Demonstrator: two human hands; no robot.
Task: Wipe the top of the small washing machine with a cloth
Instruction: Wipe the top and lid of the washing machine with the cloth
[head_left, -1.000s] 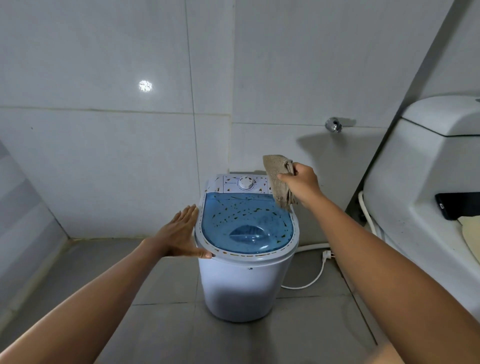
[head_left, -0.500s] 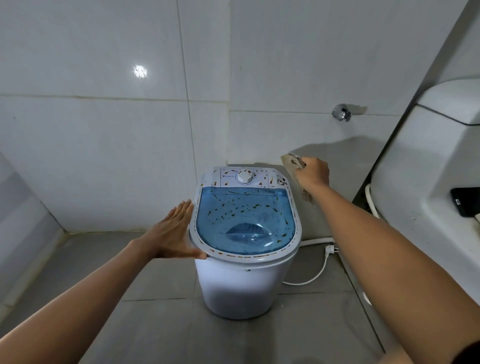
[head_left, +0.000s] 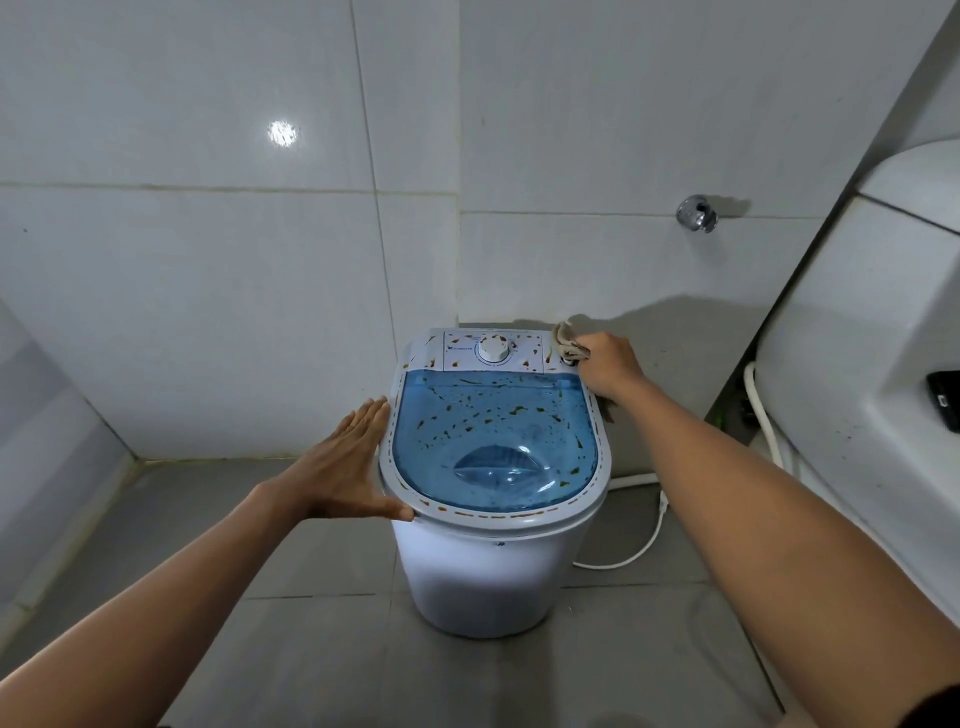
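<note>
Beige, crumpled cloth (head_left: 566, 340) shows only partly, bunched inside the gripping right hand (head_left: 608, 364) at the back right corner of the small white washing machine with its blue translucent lid (head_left: 488, 441). The left hand (head_left: 345, 465) lies flat, fingers straight, against its left rim.

right hand (head_left: 609, 364) lowered the cloth (head_left: 567, 343) onto the washing machine's (head_left: 488, 571) back right corner.

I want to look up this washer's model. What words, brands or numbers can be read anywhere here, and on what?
No text here can be read.
Control panel of the washing machine: small print left of the dial, too blurred to read.
Front of the washing machine: a tiny dark mark, illegible.
Dark phone: a small white mark, illegible.
</note>
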